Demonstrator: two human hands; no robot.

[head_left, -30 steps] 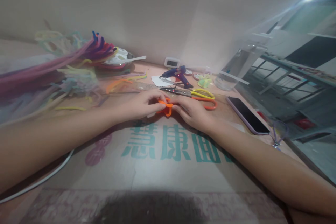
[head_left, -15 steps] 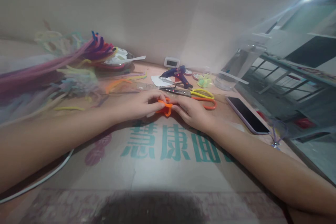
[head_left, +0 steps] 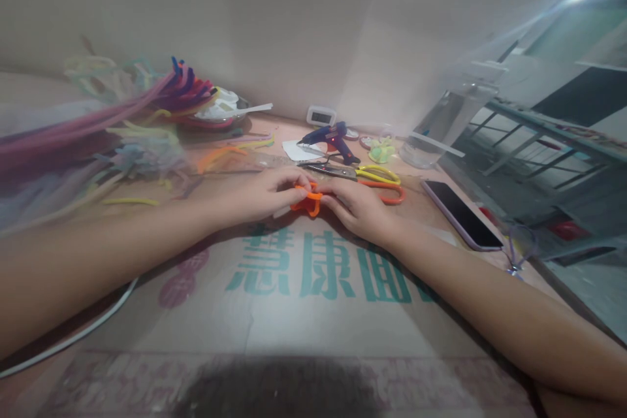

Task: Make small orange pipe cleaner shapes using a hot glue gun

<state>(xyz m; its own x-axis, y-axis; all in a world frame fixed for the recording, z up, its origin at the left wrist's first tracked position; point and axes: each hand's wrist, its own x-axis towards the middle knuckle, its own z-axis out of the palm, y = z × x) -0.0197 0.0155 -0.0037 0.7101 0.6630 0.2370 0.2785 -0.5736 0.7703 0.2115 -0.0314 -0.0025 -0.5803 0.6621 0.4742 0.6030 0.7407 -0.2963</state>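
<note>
Left hand (head_left: 279, 194) and right hand (head_left: 360, 208) are both pinching a bent orange strip (head_left: 311, 206), scissors (head_left: 350, 173) lying just beyond.

Pinkish tabletop (head_left: 36, 392), largely covered from the near edge by a printed sheet (head_left: 294, 330), with white cable (head_left: 100, 323) curving toward the near left corner. Along the far edge: blurred heap of fuzzy stems (head_left: 98, 117) toward the far left corner, small white-framed display (head_left: 321, 117), blue glue gun (head_left: 336, 139) just nearer, clear container (head_left: 422, 153) toward the far right corner. Inward, scissors (head_left: 349, 173); close to the right edge, phone (head_left: 463, 214) and purple cord (head_left: 514, 268).
</note>
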